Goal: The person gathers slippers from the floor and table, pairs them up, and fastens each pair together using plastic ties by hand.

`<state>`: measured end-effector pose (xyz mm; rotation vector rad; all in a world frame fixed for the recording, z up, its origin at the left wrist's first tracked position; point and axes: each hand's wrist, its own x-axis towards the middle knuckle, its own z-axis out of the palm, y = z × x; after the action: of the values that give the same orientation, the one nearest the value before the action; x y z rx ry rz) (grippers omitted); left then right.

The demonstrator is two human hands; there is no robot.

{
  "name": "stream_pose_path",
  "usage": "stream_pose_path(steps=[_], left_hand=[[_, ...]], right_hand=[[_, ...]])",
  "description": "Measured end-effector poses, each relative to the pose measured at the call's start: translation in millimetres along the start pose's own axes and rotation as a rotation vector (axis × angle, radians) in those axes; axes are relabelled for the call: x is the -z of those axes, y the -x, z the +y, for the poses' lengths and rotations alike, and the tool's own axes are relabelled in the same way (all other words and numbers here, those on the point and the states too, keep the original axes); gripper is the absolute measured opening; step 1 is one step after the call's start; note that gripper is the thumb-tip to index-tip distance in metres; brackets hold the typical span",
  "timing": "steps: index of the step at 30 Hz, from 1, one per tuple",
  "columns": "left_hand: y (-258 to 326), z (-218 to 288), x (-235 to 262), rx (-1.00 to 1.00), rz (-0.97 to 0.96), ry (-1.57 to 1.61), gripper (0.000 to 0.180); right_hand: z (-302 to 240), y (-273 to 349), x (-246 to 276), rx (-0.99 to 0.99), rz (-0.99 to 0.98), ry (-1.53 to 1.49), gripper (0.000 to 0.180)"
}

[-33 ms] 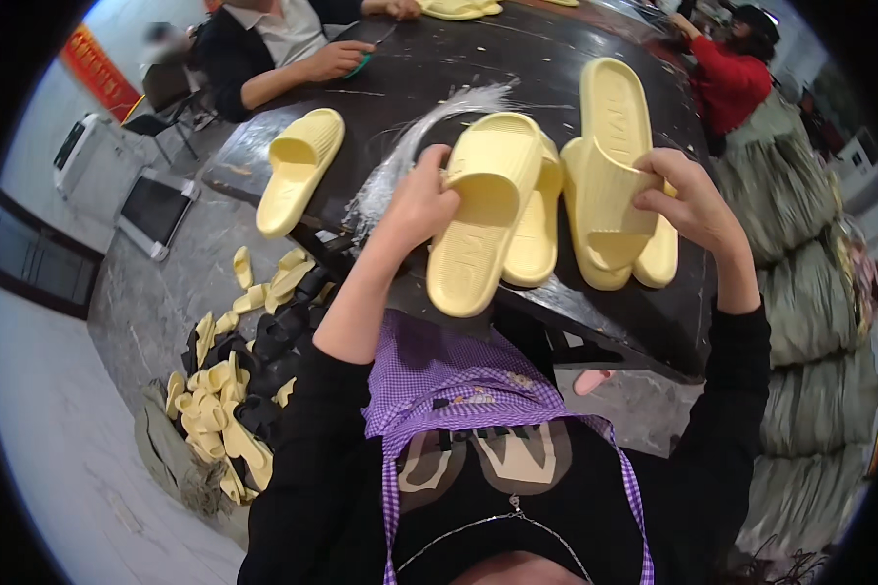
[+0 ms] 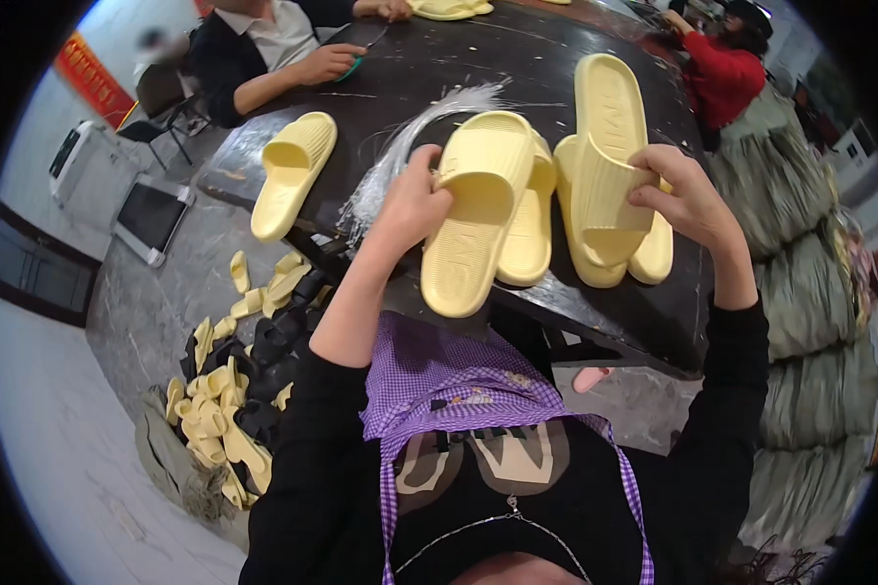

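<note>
Nothing has shifted since the earlier frame: left hand [image 2: 415, 200] and right hand [image 2: 688, 195], apart, each clamp a yellow slipper pair [image 2: 483, 210] [image 2: 605, 161] on the table [image 2: 439, 68], long axes toward twelve o'clock.

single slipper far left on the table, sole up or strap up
Strap up: the lone slipper lies flat on the dark table, its band and footbed facing the camera.

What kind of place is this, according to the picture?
Probably a slipper workshop: yellow slippers lie on a dark worktable, a heap of slippers covers the floor, and stuffed sacks are stacked beside.
</note>
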<state>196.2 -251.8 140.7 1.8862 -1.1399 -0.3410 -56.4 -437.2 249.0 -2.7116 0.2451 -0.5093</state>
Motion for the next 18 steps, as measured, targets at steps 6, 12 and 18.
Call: stream_pose_path(steps=[6,12,18], left_hand=[[-16,11,6,0.025,0.091,0.161,0.049],[-36,21,3,0.034,0.15,0.122,0.051],[-50,6,1,0.043,0.144,0.132,0.054]], right_hand=[[0,11,14,-0.102,0.032,-0.004,0.026],[-2,21,31,-0.166,0.044,-0.188,0.028],[7,25,28,-0.117,0.084,-0.256,0.024]])
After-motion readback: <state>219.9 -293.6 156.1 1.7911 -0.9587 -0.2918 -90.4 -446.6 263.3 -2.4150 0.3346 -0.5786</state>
